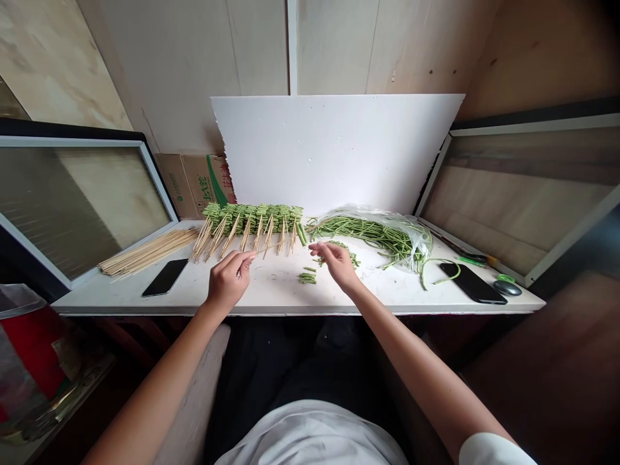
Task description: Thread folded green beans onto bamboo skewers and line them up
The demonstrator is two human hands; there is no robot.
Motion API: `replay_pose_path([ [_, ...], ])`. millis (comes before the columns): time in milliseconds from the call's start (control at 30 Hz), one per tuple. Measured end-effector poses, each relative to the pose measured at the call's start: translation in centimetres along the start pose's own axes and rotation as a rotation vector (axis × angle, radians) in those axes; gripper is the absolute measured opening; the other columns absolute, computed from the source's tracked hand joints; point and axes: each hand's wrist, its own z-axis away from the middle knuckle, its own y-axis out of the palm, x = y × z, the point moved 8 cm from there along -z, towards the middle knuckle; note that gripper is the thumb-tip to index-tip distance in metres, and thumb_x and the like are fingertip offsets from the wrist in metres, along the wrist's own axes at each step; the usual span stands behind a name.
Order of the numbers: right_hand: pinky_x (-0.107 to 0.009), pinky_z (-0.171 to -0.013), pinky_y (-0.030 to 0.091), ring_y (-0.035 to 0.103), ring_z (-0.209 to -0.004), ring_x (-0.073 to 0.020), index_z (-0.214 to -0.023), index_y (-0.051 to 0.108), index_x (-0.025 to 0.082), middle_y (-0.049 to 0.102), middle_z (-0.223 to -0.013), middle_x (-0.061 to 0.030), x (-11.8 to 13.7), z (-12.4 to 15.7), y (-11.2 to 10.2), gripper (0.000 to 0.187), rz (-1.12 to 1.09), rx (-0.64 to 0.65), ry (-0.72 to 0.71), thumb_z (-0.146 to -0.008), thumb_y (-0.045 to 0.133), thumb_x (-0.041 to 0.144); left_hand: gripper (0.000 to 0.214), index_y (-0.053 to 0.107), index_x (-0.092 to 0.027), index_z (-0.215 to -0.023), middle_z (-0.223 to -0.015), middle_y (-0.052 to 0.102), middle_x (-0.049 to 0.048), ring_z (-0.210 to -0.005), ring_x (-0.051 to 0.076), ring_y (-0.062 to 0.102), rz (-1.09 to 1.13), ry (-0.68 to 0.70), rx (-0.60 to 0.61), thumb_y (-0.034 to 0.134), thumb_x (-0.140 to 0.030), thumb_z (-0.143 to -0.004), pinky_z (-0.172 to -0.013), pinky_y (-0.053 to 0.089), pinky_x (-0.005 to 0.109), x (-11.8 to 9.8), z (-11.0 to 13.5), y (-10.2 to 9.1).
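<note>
My left hand [231, 279] pinches a thin bamboo skewer [283, 247], which runs rightward towards my right hand [336, 265]. The curled fingers of my right hand hang just above the white table [281, 294], and I cannot tell whether they hold anything. A row of green long bean pieces threaded on skewers [252, 219] lies beyond my left hand, with bare sticks pointing towards me. Short cut bean pieces [307, 278] lie between my hands. Long beans [372, 234] spill from a clear plastic bag [390, 223] at the right.
A bundle of bare skewers [148, 253] and a black phone [165, 278] lie at the table's left. Another phone [473, 283], scissors [467, 257] and a small dark oval object [507, 288] lie at the right. A white board [334, 152] stands behind.
</note>
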Motion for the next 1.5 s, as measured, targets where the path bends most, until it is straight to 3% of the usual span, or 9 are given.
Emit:
replay_pose_path([
  [100, -0.044, -0.091, 0.049, 0.064, -0.1, -0.0309, -0.104, 0.084, 0.023, 0.078, -0.102, -0.0118, -1.6, 0.3, 1.0, 0.029, 0.464, 0.135, -0.113, -0.1, 0.065, 0.044, 0.021, 0.075, -0.019, -0.108, -0.093, 0.078, 0.0081, -0.086, 0.02, 0.073, 0.0, -0.034, -0.008, 0.054, -0.022, -0.106, -0.078, 0.055, 0.03, 1.3, 0.2, 0.0],
  [200, -0.046, -0.094, 0.047, 0.058, -0.111, -0.0358, -0.116, 0.083, 0.02, 0.075, -0.109, -0.0163, -4.0, 0.8, 1.3, 0.027, 0.845, 0.168, -0.125, -0.102, 0.061, 0.028, 0.023, 0.075, -0.019, -0.108, -0.092, 0.077, 0.0077, -0.085, 0.02, 0.073, -0.003, -0.049, 0.004, 0.053, -0.024, -0.107, -0.078, 0.055, 0.03, 2.0, 0.4, 0.3],
  [400, -0.044, -0.091, 0.046, 0.056, -0.107, -0.035, -0.101, 0.087, 0.022, 0.075, -0.103, -0.0157, -6.4, 0.3, 1.2, 0.024, 0.994, 0.212, -0.126, -0.1, 0.063, 0.024, 0.023, 0.075, -0.019, -0.107, -0.092, 0.078, 0.0073, -0.083, 0.02, 0.072, -0.023, -0.049, 0.055, 0.053, -0.024, -0.107, -0.076, 0.055, 0.029, 1.9, 0.8, 1.3],
  [533, -0.047, -0.094, 0.048, 0.06, -0.106, -0.0359, -0.089, 0.085, 0.02, 0.077, -0.099, -0.016, -6.4, -0.8, -0.2, 0.015, 0.819, 0.138, -0.125, -0.092, 0.075, 0.03, 0.023, 0.075, -0.019, -0.107, -0.093, 0.079, 0.0071, -0.085, 0.02, 0.074, -0.021, -0.031, 0.065, 0.053, -0.024, -0.107, -0.076, 0.055, 0.029, 1.8, 1.1, 1.5],
  [633, -0.045, -0.086, 0.053, 0.067, -0.093, -0.0315, -0.085, 0.082, 0.022, 0.078, -0.09, -0.0116, -6.1, -1.6, -2.7, 0.02, 0.453, 0.019, -0.035, -0.082, 0.084, 0.042, 0.023, 0.075, -0.02, -0.109, -0.095, 0.079, 0.0076, -0.085, 0.02, 0.074, -0.024, -0.032, 0.063, 0.053, -0.025, -0.107, -0.075, 0.055, 0.028, 1.9, 1.1, 1.4],
  [833, -0.03, -0.073, 0.052, 0.069, -0.084, -0.0188, -0.112, 0.081, 0.022, 0.08, -0.097, -0.0054, -4.2, -2.5, -6.6, 0.051, -0.177, -0.095, 0.157, -0.069, 0.092, 0.048, 0.02, 0.075, -0.021, -0.111, -0.098, 0.08, 0.0073, -0.079, 0.018, 0.073, -0.009, -0.019, 0.059, 0.056, -0.025, -0.105, -0.072, 0.055, 0.027, 1.5, 1.2, 1.3],
  [1133, -0.027, -0.08, 0.056, 0.076, -0.1, -0.02, -0.099, 0.081, 0.023, 0.081, -0.105, -0.0062, -0.8, -1.9, -5.6, 0.038, -0.559, -0.071, 0.221, -0.074, 0.09, 0.05, 0.018, 0.074, -0.021, -0.112, -0.098, 0.08, 0.0072, -0.08, 0.019, 0.074, 0.029, 0.016, 0.042, 0.058, -0.021, -0.105, -0.074, 0.056, 0.028, 0.2, 1.0, 1.0],
  [1333, -0.028, -0.087, 0.058, 0.076, -0.113, -0.023, -0.101, 0.079, 0.022, 0.082, -0.111, -0.0087, -0.5, -1.8, -5.4, 0.038, -0.624, -0.116, 0.222, -0.074, 0.091, 0.047, 0.018, 0.074, -0.02, -0.112, -0.102, 0.08, 0.0079, -0.083, 0.018, 0.074, 0.064, 0.012, 0.036, 0.058, -0.02, -0.104, -0.076, 0.056, 0.028, 0.0, 1.0, 1.1],
  [1500, -0.021, -0.079, 0.062, 0.075, -0.117, -0.0197, -0.1, 0.077, 0.026, 0.082, -0.113, -0.0034, -0.2, -1.7, -5.1, 0.036, -0.747, -0.15, 0.256, -0.071, 0.095, 0.034, 0.02, 0.075, -0.02, -0.113, -0.102, 0.08, 0.0088, -0.085, 0.019, 0.075, 0.071, 0.018, 0.035, 0.057, -0.023, -0.105, -0.076, 0.057, 0.028, -0.1, 0.9, 1.1],
])
